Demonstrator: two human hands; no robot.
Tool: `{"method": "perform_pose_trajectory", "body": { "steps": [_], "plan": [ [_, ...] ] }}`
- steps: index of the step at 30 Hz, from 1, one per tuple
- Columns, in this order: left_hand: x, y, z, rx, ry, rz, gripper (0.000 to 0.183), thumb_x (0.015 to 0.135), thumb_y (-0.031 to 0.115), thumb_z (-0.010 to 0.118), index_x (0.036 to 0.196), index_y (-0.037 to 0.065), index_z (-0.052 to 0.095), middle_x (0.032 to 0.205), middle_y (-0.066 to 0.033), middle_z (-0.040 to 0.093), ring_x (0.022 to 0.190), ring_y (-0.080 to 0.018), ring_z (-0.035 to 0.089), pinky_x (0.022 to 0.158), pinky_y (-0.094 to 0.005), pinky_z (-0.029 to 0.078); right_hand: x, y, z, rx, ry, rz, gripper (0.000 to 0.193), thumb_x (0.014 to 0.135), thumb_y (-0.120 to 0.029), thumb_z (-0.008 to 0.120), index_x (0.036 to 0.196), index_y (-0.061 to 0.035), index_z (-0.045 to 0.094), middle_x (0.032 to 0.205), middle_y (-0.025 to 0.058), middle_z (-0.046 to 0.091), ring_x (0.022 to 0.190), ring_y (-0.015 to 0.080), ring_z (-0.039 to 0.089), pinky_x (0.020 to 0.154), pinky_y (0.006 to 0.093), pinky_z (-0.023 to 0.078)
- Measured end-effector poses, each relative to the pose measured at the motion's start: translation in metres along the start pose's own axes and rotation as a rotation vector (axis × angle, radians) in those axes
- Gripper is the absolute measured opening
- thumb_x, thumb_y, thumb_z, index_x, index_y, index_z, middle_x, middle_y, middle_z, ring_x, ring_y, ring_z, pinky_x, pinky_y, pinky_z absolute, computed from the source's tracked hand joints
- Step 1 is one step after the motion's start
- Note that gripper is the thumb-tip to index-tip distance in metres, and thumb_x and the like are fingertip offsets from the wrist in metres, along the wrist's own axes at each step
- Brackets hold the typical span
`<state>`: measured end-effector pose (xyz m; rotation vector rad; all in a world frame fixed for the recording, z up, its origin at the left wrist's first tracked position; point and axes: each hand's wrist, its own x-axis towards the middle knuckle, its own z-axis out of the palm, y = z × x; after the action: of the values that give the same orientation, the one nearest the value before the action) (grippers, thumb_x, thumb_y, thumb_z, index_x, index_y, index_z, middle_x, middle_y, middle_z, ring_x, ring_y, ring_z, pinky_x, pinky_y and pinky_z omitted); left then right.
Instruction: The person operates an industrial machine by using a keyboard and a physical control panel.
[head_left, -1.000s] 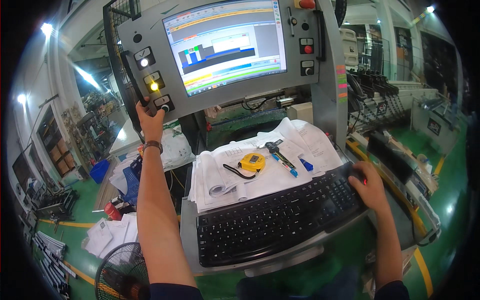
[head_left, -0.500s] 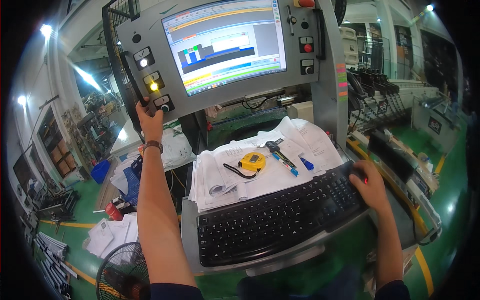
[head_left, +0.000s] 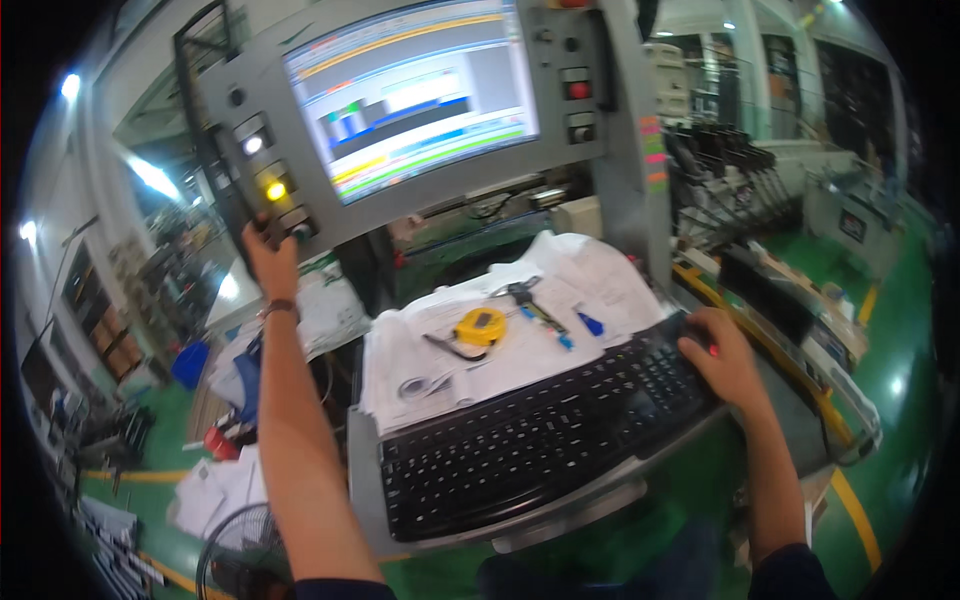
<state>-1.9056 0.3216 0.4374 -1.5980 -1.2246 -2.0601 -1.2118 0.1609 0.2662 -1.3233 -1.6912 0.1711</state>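
My left hand [head_left: 272,262] is at the lower left corner of a grey control panel [head_left: 400,190]. Its fingers close round the lower end of the black side handle [head_left: 228,180], and the thumb reaches to a switch [head_left: 297,224] under the lit yellow button [head_left: 276,190]. At the right end of a black keyboard [head_left: 530,440], my right hand [head_left: 722,355] rests curled over a dark computer mouse, mostly hidden, with a red glow beside the fingers. The panel's screen [head_left: 420,95] is on, showing coloured bars and a drawing, blurred.
Paper sheets [head_left: 540,375] lie behind the keyboard, bearing a yellow tape measure [head_left: 480,326], pens [head_left: 545,327], a black caliper-like tool [head_left: 520,292] and a blue cap-like piece [head_left: 590,321]. A fan [head_left: 235,550] stands low at left. Machinery [head_left: 740,175] fills the right background.
The whole view has shifted, so the panel, keyboard and both hands sit further left and the panel lower. Both hands keep their places on the handle and mouse.
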Motion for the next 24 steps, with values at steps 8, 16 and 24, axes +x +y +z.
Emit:
{"method": "perform_pose_trajectory", "body": {
  "steps": [8,16,24],
  "plan": [
    [0.055,-0.095,-0.072,-0.102,-0.089,0.088,0.084,0.094,-0.001,0.072,0.167,0.004,0.032,0.155,-0.015,0.054,0.138,-0.0278,0.059,0.116,-0.0428,0.049,0.008,0.012,0.019,0.033,-0.03,-0.053,0.052,0.097,-0.048,0.077,0.133,-0.0103,0.071,0.141,0.0144,0.064,0.114,0.0343,0.072,0.097,0.0443,0.059],
    [0.046,-0.092,-0.033,0.003,-0.015,0.001,0.089,0.096,0.008,0.084,0.168,0.004,0.033,0.155,-0.0202,0.055,0.138,-0.0308,0.06,0.116,-0.0414,0.05,0.006,0.007,0.006,-0.048,-0.086,0.061,0.053,0.1,-0.05,0.074,0.136,-0.0115,0.07,0.147,0.0111,0.061,0.123,0.0326,0.068,0.102,0.0413,0.058],
    [0.051,-0.094,-0.033,0.086,0.01,-0.013,0.081,0.099,0.019,0.084,0.166,0.008,0.04,0.158,-0.0198,0.055,0.14,-0.0296,0.059,0.117,-0.0393,0.048,0.006,0.016,0.01,-0.035,-0.076,0.011,0.055,0.1,-0.048,0.074,0.135,-0.0065,0.069,0.146,0.0142,0.062,0.125,0.0358,0.067,0.102,0.0443,0.057]
  ]
}}
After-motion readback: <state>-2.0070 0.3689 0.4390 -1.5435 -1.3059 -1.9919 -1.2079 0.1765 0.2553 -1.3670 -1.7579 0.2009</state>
